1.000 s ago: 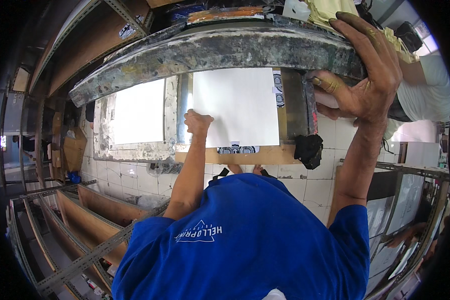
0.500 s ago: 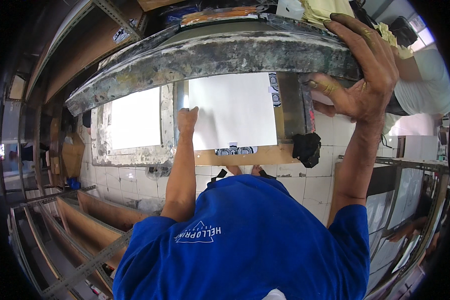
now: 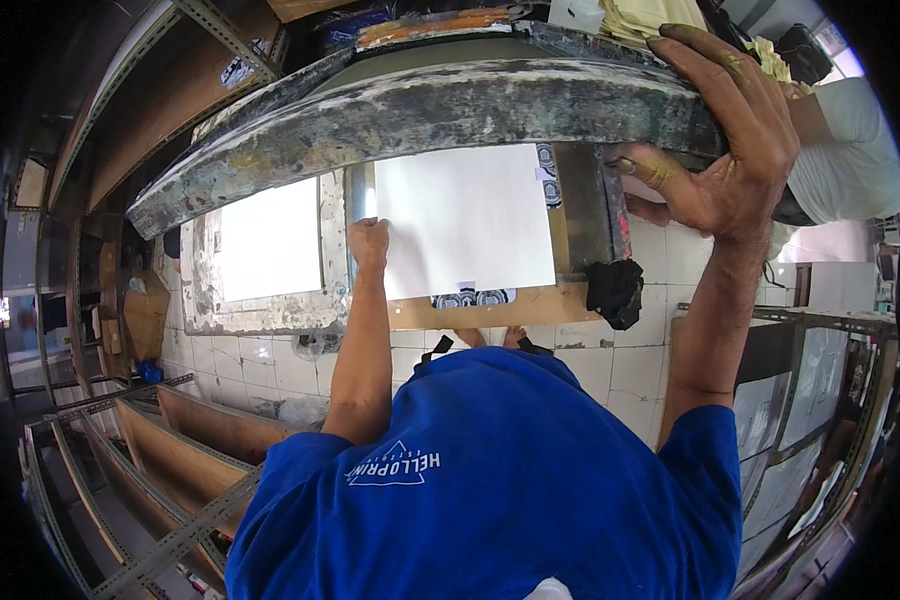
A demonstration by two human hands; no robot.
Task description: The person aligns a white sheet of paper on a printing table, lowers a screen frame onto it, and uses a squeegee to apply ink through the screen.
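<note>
My right hand [image 3: 725, 150] grips the right end of a paint-stained screen printing frame [image 3: 430, 112], with the fingers over its top and the thumb beneath. The frame is held raised, tilted up over a white sheet [image 3: 470, 220] that lies flat on the board. At the sheet's left edge, my left hand [image 3: 369, 243] is closed with the thumb on top, pinching that edge; the fingertips are hidden. Dark round printed patterns [image 3: 473, 298] show past the sheet's lower and right edges. The sheet's far end disappears behind the frame.
Left of the sheet is a stained panel with a bright white area [image 3: 273, 238]. A black cloth [image 3: 613, 295] hangs at the board's right corner. Wooden racks [image 3: 200, 420] stand at lower left, metal racks [image 3: 810, 380] at right. Another person in a light shirt [image 3: 855, 150] is at upper right.
My left hand has shifted slightly left along the sheet's edge. The raised frame and my right hand have stayed almost in place.
</note>
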